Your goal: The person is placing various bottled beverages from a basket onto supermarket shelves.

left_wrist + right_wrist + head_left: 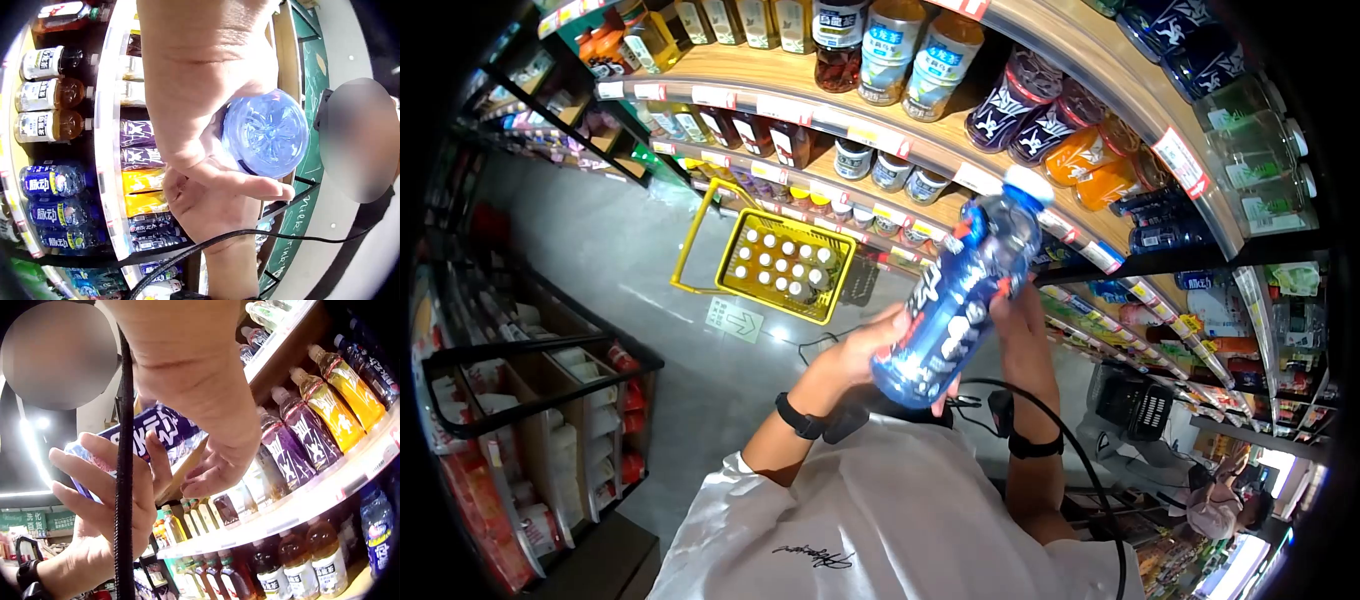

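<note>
A large blue drink bottle with a white cap is tilted in front of the person's chest, cap end toward the shelves. The left hand holds its lower part; in the right wrist view that hand's fingers spread along the underside, with the thumb on the label. On the other side, the right hand grips it nearer the neck, partly hidden behind the bottle. The left wrist view shows the bottle's clear ridged base between the hands.
Curved shelves of bottled drinks stand ahead and to the right. A yellow basket holding several white-capped bottles is on the floor. A black cable hangs by the right arm. Another display stands at left; a person is behind at right.
</note>
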